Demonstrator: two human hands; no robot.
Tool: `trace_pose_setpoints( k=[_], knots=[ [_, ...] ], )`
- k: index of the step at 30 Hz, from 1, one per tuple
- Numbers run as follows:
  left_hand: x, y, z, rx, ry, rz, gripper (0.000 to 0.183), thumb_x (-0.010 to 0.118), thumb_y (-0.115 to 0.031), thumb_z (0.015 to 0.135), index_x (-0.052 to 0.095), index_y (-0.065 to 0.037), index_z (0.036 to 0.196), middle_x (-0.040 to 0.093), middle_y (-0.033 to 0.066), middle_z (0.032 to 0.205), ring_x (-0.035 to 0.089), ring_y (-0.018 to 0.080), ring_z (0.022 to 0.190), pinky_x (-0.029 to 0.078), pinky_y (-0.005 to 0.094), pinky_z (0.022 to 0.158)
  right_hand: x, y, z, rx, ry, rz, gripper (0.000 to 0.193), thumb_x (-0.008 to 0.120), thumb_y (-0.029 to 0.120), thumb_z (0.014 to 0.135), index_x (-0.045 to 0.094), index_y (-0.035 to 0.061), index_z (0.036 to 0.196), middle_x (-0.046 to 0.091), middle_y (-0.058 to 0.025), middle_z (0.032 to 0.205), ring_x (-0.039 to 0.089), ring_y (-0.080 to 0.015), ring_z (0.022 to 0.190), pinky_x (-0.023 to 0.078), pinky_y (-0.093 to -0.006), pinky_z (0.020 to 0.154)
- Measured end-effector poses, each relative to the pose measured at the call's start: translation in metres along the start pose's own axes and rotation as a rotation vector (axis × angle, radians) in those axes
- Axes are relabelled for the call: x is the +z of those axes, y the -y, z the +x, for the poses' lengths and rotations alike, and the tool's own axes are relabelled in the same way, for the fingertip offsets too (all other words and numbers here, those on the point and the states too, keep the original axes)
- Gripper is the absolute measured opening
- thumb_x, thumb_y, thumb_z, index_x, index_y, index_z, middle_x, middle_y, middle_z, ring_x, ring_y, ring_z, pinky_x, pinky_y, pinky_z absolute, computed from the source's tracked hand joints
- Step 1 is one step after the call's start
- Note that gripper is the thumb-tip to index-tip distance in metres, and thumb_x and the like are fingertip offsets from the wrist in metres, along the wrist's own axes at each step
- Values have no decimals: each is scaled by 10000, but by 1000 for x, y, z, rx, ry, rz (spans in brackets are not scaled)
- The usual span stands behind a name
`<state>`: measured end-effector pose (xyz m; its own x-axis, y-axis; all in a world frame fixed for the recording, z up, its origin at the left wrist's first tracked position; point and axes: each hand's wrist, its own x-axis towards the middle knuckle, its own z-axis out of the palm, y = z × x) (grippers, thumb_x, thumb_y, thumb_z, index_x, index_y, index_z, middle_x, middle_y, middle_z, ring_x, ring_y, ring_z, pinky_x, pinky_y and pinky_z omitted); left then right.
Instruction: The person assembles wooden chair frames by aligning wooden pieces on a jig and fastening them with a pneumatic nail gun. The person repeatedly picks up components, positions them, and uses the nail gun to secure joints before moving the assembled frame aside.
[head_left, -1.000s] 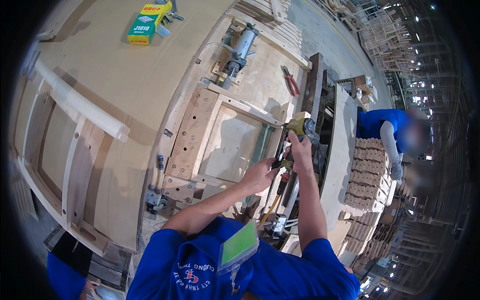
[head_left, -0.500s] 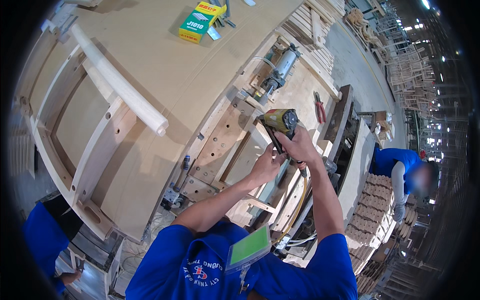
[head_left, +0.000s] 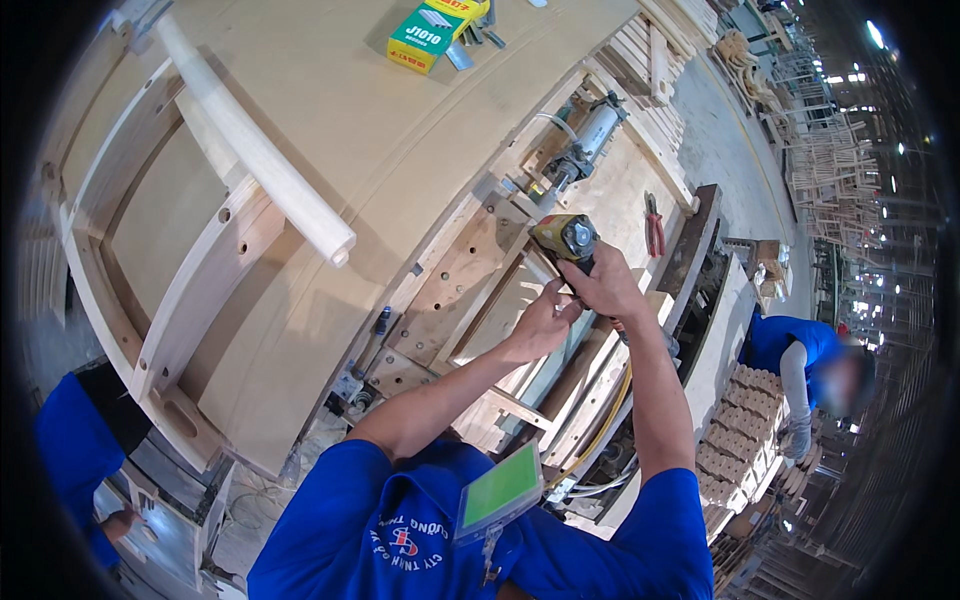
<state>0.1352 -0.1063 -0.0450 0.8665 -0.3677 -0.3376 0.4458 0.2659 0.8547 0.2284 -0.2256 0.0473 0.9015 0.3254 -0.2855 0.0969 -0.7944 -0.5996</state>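
A yellow and black pneumatic nail gun (head_left: 566,236) is held up over the workbench jig. My right hand (head_left: 608,284) wraps round its handle. My left hand (head_left: 541,324) is closed at the dark magazine below, its fingertips pressed together there. Whether a strip of nails sits between those fingers is hidden. A yellow air hose (head_left: 607,425) runs down beneath my right forearm. Under both hands lies the wooden jig (head_left: 447,290) with drilled holes, and a pneumatic cylinder (head_left: 597,135) is mounted beyond it.
At left, a curved wooden chair frame (head_left: 205,260) rests on the cardboard-covered table (head_left: 400,150). A green and yellow box (head_left: 430,38) stands there beside loose metal strips. Red-handled pliers (head_left: 654,228) lie right of the jig. Co-workers in blue (head_left: 785,340) are on both sides, near stacked wooden parts (head_left: 740,420).
The view has shifted, so the bench and chair frame sit a little differently. The nail gun has tilted slightly, its head turned more toward me. Both hands stay on it.
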Motion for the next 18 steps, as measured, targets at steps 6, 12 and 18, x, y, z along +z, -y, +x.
trace_pose_setpoints(
  k=[6,12,18],
  knots=[
    [-2,3,0,12,-28,18,644,571,-251,1093,320,69,1593,655,219,1302,650,306,1214,514,409,1020,-6,14,3,47,80,-33,365,750,178,957,707,-22,1259,768,-150,1002,690,-202,897,565,-379,860],
    [-3,-14,-6,-27,-20,19,680,600,-309,1078,337,75,1574,668,227,1296,669,322,1203,515,417,1023,-7,6,5,-51,55,-5,321,754,182,942,727,4,1208,763,-184,927,732,-268,850,574,-406,815],
    [1,-9,-12,1,-25,0,568,616,-300,1070,458,86,1455,696,218,1246,688,327,1168,524,428,994,-6,12,-9,-5,64,-160,328,762,166,925,715,0,1203,763,-180,953,740,-306,869,574,-406,825]
  ],
)
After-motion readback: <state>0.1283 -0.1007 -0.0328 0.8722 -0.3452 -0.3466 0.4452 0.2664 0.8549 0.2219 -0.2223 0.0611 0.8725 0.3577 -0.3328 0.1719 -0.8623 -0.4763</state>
